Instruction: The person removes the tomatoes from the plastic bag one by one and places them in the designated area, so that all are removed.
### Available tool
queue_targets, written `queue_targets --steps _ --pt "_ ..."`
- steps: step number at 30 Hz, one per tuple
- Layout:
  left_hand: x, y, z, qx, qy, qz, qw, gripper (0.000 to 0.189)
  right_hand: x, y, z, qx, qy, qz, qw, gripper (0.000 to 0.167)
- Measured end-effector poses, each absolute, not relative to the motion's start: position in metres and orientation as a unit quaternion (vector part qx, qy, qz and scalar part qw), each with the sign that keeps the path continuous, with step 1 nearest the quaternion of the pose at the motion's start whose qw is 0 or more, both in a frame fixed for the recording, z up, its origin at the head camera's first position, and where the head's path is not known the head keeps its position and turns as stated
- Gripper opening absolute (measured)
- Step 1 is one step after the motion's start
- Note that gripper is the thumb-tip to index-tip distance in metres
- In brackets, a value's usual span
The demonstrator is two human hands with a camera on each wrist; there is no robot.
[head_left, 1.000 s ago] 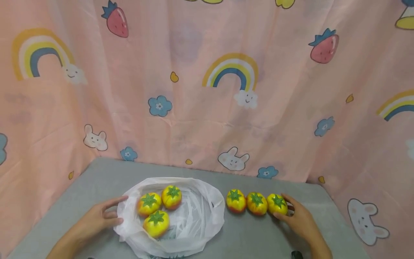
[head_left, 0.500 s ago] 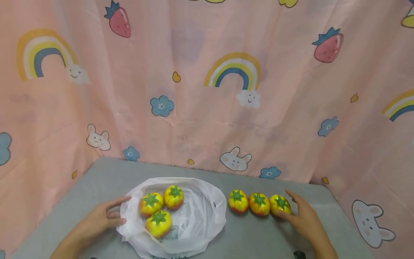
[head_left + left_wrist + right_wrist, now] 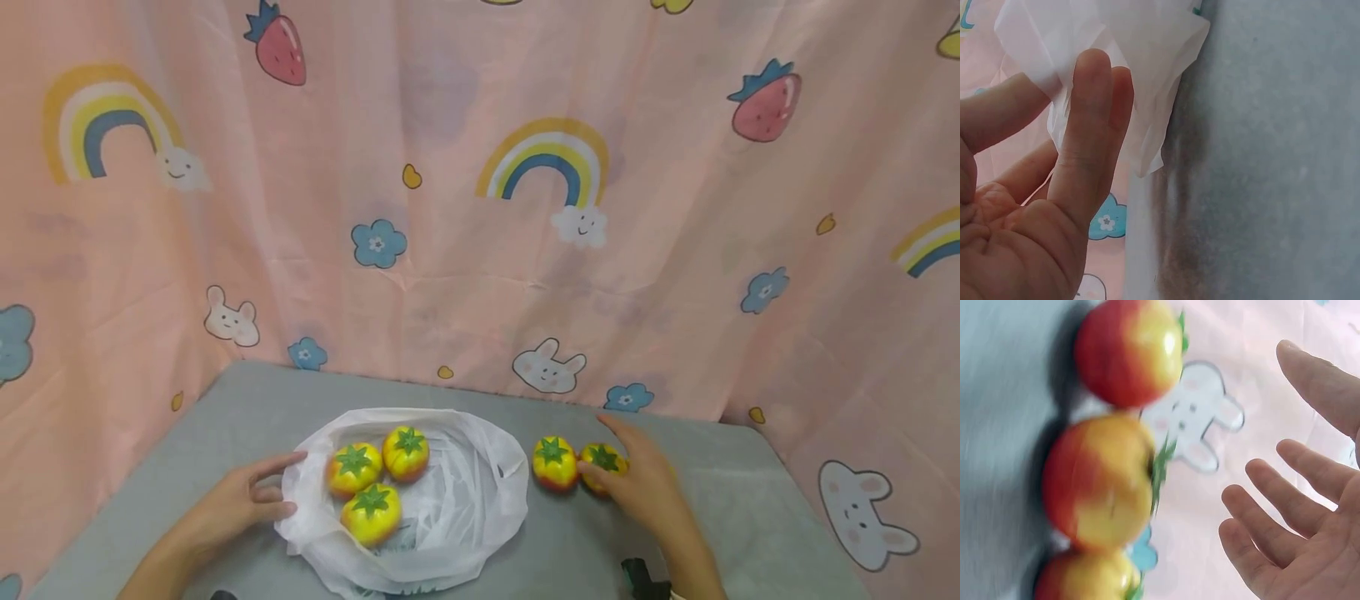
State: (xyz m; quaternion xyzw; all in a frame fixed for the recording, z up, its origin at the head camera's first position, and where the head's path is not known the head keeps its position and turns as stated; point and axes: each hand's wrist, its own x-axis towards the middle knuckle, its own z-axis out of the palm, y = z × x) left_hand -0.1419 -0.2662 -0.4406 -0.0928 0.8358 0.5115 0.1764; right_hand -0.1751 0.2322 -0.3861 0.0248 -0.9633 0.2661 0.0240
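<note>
A white plastic bag (image 3: 495, 492) lies spread open on the grey table, with three yellow-red tomatoes, one being this tomato (image 3: 371, 514), inside. My left hand (image 3: 228, 504) touches the bag's left side, its fingers fairly straight and spread apart. The left wrist view has the bag's plastic (image 3: 1147, 81) against those fingers. Right of the bag is a row of three more tomatoes: a left tomato (image 3: 555, 463), a middle tomato (image 3: 602, 455) and a third mostly hidden by my right hand (image 3: 645, 475). In the right wrist view that hand's fingers are spread and hold nothing, apart from the row's tomatoes (image 3: 1100, 481).
A pink patterned curtain (image 3: 450, 308) hangs behind and beside the grey table (image 3: 300, 396). A small dark object (image 3: 645, 579) shows by the right wrist, and another dark object (image 3: 223, 595) at the lower edge near the left forearm.
My right hand has left the rightmost tomato and moved left, over the row. The left hand stays at the bag. The view has shifted slightly.
</note>
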Motion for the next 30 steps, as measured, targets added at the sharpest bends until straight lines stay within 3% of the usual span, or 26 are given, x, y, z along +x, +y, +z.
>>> queue_targets --steps 20,30 --pt "-0.147 -0.258 -0.438 -0.104 0.854 0.484 0.16 0.091 -0.168 0.134 -0.386 0.111 -0.924 0.365 0.035 0.066" --pt "-0.141 -0.261 -0.439 -0.095 0.852 0.488 0.167 0.09 -0.155 0.092 -0.396 0.171 -0.895 0.41 -0.046 0.066"
